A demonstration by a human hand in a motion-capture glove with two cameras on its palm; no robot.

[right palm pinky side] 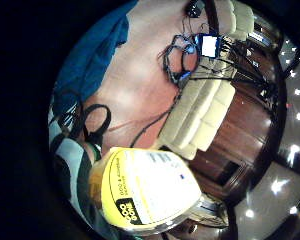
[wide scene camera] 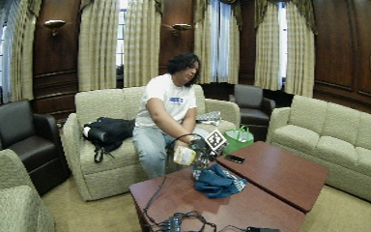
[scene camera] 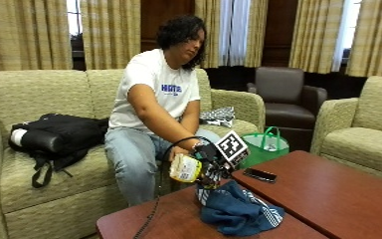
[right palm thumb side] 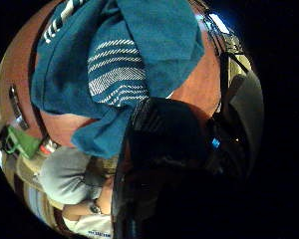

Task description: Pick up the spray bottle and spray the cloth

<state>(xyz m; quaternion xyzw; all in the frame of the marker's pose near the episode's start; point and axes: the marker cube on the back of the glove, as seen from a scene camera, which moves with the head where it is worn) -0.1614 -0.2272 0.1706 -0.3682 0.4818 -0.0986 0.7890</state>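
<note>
Outside view: person on a beige sofa (scene camera: 39,94), gloved right hand (scene camera: 207,158) curled around one yellow plastic spray bottle with a white label (scene camera: 185,168), held in the air just above the near edge of a reddish-brown wooden table (scene camera: 323,189). Bottle lies roughly sideways, long axis near horizontal, base toward the person's knee, head end buried in the hand; which way the nozzle faces can't be read. One crumpled blue cloth with white stripes (scene camera: 237,211) lies on the table just below and beside the hand. One black phone (scene camera: 260,174) also on the table, near the cloth. Little-finger palm view alone shows the bottle's label up close (right palm pinky side: 150,192). Thumb palm view alone shows the cloth's stripe pattern (right palm thumb side: 117,74), bottle not seen there.
</note>
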